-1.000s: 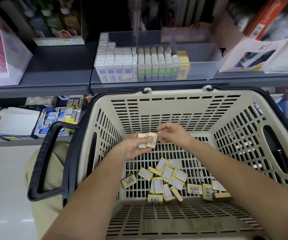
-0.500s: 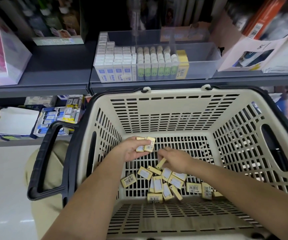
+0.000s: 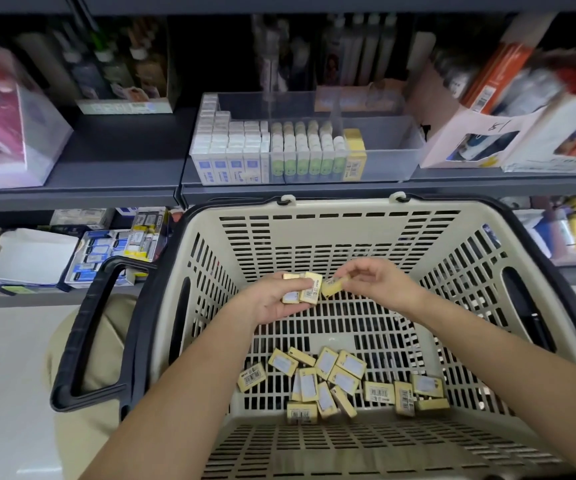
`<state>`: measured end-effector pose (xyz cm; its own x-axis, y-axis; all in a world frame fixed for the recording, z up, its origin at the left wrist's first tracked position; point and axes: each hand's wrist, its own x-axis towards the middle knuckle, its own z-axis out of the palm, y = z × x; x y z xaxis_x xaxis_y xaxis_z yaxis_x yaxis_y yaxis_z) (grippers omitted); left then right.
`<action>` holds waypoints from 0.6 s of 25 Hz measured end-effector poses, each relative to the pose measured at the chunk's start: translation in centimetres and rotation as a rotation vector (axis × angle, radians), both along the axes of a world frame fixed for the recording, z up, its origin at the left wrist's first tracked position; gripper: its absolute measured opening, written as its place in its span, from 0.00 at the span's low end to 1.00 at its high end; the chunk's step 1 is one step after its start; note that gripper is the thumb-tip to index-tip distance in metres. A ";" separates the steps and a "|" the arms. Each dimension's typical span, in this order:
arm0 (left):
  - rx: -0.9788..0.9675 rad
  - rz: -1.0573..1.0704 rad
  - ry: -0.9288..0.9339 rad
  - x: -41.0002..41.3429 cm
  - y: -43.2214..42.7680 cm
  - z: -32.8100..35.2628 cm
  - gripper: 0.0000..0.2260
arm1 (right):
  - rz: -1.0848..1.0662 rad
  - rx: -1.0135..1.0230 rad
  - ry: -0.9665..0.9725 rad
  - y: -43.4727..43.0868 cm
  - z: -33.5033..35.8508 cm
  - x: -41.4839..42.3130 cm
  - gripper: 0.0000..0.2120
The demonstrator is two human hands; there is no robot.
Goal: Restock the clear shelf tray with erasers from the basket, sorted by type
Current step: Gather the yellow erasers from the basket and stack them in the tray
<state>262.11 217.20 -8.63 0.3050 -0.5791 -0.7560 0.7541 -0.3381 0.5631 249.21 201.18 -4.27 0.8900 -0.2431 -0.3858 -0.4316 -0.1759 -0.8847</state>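
L hand (image 3: 272, 301), palm up over the basket (image 3: 317, 216), holds a few yellow erasers (image 3: 302, 291); R hand (image 3: 371, 278) pinches another eraser (image 3: 333, 285) beside them.

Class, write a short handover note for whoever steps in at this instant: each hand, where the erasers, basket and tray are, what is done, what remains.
Left hand: grips a small stack of yellow erasers over the basket floor.
Right hand: pinches a single yellow eraser next to that stack.
Basket: loose yellow erasers lie scattered on its floor.
Clear tray, on the shelf: blue-label erasers on the left, green-label erasers in the middle, then a short yellow row.
Done: blue and green rows are in; yellow is started.
Left: gather the basket's yellow erasers and add them to the yellow row.
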 end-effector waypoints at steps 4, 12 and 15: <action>-0.075 -0.007 -0.064 0.1 -0.9 2.0 0.11 | -0.086 0.075 0.023 -1.3 1.4 -0.4 0.15; -0.131 -0.008 -0.277 0.1 -2.1 5.6 0.19 | -0.032 0.088 -0.051 -2.3 3.5 0.3 0.10; -0.160 -0.035 -0.398 0.7 -2.5 7.9 0.17 | -0.036 -0.115 -0.127 -3.6 5.4 1.4 0.08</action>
<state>262.78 214.73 -0.70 0.5325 -0.6950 -0.4832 0.4571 -0.2444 0.8552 250.56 197.60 1.09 0.9197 -0.3117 -0.2387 -0.3255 -0.2652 -0.9076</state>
